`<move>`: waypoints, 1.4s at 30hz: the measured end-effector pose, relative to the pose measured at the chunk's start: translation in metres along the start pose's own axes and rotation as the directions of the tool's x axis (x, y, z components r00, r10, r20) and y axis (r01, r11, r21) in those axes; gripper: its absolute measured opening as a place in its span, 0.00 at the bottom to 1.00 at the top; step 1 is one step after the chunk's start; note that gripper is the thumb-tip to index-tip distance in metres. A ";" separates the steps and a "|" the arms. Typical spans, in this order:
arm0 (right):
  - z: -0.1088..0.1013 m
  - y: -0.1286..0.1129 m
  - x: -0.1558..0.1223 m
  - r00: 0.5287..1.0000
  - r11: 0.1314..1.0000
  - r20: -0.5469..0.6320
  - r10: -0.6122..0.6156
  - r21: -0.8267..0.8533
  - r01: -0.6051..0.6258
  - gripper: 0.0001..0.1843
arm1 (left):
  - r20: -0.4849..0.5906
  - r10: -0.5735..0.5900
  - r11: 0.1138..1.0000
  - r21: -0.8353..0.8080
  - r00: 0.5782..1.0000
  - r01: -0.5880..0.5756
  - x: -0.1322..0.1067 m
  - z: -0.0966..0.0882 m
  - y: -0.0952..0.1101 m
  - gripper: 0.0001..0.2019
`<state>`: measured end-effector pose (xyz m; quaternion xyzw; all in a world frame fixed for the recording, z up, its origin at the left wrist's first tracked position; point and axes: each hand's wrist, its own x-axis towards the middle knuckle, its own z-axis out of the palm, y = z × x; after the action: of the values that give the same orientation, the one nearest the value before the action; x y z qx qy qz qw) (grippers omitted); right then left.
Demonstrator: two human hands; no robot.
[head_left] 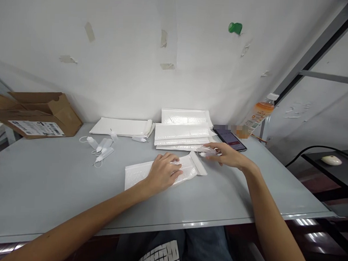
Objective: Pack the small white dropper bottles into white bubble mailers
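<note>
A white bubble mailer (138,173) lies flat on the grey table (46,187), its open flap toward the right. My left hand (162,172) rests on top of it with fingers curled, pressing it down. My right hand (226,154) is just past the flap end, fingers pinched around a small white packaged item (206,152). A stack of more white mailers (183,134) lies right behind both hands.
Several small white packaged items (100,149) lie left of centre. Another pile of flat white mailers (122,127) sits at the back. An open cardboard box (37,114) is far left, a phone (230,139) and an orange drink bottle (257,116) at right.
</note>
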<state>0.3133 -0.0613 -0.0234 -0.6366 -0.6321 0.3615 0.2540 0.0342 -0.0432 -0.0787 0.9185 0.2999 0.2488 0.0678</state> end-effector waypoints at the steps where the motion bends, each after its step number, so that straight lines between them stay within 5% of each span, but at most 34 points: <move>1: -0.001 -0.002 -0.001 1.000 0.999 -0.005 -0.009 0.033 0.009 0.31 | -0.016 -0.008 1.000 -0.020 1.000 0.008 0.000 0.001 0.001 0.10; 5: -0.003 -0.012 -0.006 0.997 0.986 -0.036 -0.066 0.153 0.071 0.31 | -0.070 -0.049 0.995 -0.088 0.996 0.043 0.000 0.003 0.005 0.13; 13: 0.012 -0.020 -0.002 0.974 0.979 0.182 -0.134 0.176 0.101 0.18 | -0.124 -0.075 0.991 -0.119 0.989 0.060 -0.001 -0.003 0.005 0.12; 18: 0.007 -0.020 -0.003 0.993 0.991 0.108 -0.051 0.132 0.036 0.24 | -0.247 -0.053 0.995 -0.097 0.967 0.030 -0.003 -0.005 0.005 0.12; 25: 0.017 -0.024 -0.001 0.963 0.955 0.231 -0.142 0.289 0.072 0.23 | -0.379 -0.009 0.996 -0.090 0.925 -0.027 -0.002 -0.003 0.005 0.09; 36: 0.027 -0.017 0.008 0.968 0.898 0.224 -0.111 0.439 0.002 0.25 | -0.419 -0.004 0.992 -0.119 0.908 -0.051 -0.002 -0.003 0.003 0.08; 42: 0.033 -0.010 0.013 0.997 0.890 0.083 -0.013 0.456 -0.026 0.25 | -0.458 0.001 0.991 -0.119 0.889 -0.062 -0.002 -0.002 0.000 0.08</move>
<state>0.2803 -0.0521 -0.0376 -0.5458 -0.5374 0.5268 0.3685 0.0318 -0.0441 -0.0773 0.8327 0.2754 0.4777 0.0514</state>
